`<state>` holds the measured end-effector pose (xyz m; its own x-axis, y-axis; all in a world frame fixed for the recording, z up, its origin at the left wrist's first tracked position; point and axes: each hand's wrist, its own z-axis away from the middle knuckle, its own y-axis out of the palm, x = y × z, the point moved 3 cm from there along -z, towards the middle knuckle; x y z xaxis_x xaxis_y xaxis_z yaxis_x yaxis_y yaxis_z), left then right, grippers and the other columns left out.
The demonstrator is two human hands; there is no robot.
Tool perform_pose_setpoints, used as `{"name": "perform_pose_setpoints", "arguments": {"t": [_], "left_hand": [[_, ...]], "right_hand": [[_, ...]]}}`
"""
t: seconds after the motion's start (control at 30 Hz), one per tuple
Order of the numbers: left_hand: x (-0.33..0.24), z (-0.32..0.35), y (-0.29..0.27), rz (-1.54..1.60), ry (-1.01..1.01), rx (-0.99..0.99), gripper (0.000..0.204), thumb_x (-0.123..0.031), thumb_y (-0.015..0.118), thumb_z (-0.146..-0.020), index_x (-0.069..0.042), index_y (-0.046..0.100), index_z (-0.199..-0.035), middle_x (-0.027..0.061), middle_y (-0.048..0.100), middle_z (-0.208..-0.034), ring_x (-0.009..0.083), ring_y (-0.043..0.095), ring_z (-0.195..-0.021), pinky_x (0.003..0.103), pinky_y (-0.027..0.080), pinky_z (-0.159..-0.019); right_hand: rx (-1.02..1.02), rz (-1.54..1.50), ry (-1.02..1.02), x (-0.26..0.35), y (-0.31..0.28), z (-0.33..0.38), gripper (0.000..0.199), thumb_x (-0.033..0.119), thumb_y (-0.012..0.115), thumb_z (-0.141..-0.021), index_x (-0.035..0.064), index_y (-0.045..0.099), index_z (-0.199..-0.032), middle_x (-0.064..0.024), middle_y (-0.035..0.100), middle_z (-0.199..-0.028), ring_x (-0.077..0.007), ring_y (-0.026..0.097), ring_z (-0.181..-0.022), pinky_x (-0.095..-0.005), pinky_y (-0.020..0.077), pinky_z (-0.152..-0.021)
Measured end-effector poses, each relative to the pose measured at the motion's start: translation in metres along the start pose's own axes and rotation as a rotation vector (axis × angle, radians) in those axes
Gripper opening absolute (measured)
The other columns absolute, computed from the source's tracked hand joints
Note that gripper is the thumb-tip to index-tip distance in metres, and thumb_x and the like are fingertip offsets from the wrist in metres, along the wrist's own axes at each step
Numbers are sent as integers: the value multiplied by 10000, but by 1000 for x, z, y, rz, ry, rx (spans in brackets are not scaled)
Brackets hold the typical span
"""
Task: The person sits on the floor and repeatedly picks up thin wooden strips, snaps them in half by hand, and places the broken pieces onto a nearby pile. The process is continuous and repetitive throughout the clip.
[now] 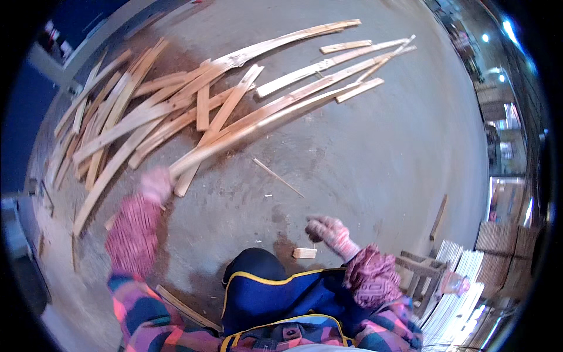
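Observation:
My left hand (157, 185), gloved and blurred by motion, is closed around the near end of a long, pale wooden strip (234, 136). That strip runs away to the upper right, across other boards of the pile. Over the floor in front of my body is my right hand (329, 232), in a white glove with a dark, dirty palm. Its fingers are loosely bent and partly apart, and nothing shows in them. A short wooden block (304, 253) lies on the floor just below it. A thin sliver of wood (278, 177) lies between the two hands.
A loose wooden pile (117, 123) spreads over the left and far floor, its boards crossing. Short offcuts (346, 46) lie at its far side. At right stand a small wooden frame (421, 276) and stacked pale sheets (460, 293). Another board (189, 307) lies beside my left arm.

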<state>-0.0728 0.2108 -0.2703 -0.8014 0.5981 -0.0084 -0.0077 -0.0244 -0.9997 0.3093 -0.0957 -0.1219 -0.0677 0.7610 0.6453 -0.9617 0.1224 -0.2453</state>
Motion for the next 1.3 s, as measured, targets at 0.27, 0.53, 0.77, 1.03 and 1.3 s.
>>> {"name": "perform_pose_setpoints", "arguments": {"t": [0.27, 0.53, 0.77, 1.03, 1.3], "left_hand": [[-139, 157, 17, 1182, -412, 893, 373, -413, 596, -835, -66, 621, -968, 111, 603, -815, 206, 555, -777, 362, 447, -744], [-151, 142, -30, 969, -354, 927, 198, -250, 585, -862, -132, 627, -1015, 104, 648, -892, 276, 639, -809, 398, 505, -716], [-76, 193, -15, 1275, -809, 453, 251, -320, 496, -948, -96, 572, -864, 53, 560, -675, 181, 566, -618, 309, 438, -533], [-122, 145, -9, 1072, -22, 502, 307, -342, 646, -855, -64, 646, -986, 30, 632, -830, 176, 579, -752, 313, 479, -698], [-244, 145, 3, 1553, -192, 1292, 351, -348, 700, -796, -133, 676, -1073, 47, 657, -789, 152, 633, -704, 304, 511, -641]], "right_hand": [[9, 330, -195, 16, -93, -141, 357, 327, 586, -904, -17, 632, -989, -99, 666, -780, -197, 642, -648, -315, 546, -624], [-480, 38, 116, 19, -31, -239, 555, 501, 656, -820, -4, 625, -1048, -148, 628, -932, -242, 623, -893, -369, 500, -746], [-42, -917, -8, -35, -23, -267, 417, 310, 519, -946, -28, 490, -1187, -201, 589, -1097, -355, 571, -1039, -492, 429, -990], [-159, -838, -86, -34, -10, -226, 311, 293, 557, -947, -10, 558, -1015, -61, 593, -922, -173, 577, -859, -310, 501, -746], [-144, -1260, 18, -74, 43, -144, 276, 225, 598, -917, -23, 552, -1028, -106, 598, -890, -226, 601, -747, -371, 555, -681]]}}
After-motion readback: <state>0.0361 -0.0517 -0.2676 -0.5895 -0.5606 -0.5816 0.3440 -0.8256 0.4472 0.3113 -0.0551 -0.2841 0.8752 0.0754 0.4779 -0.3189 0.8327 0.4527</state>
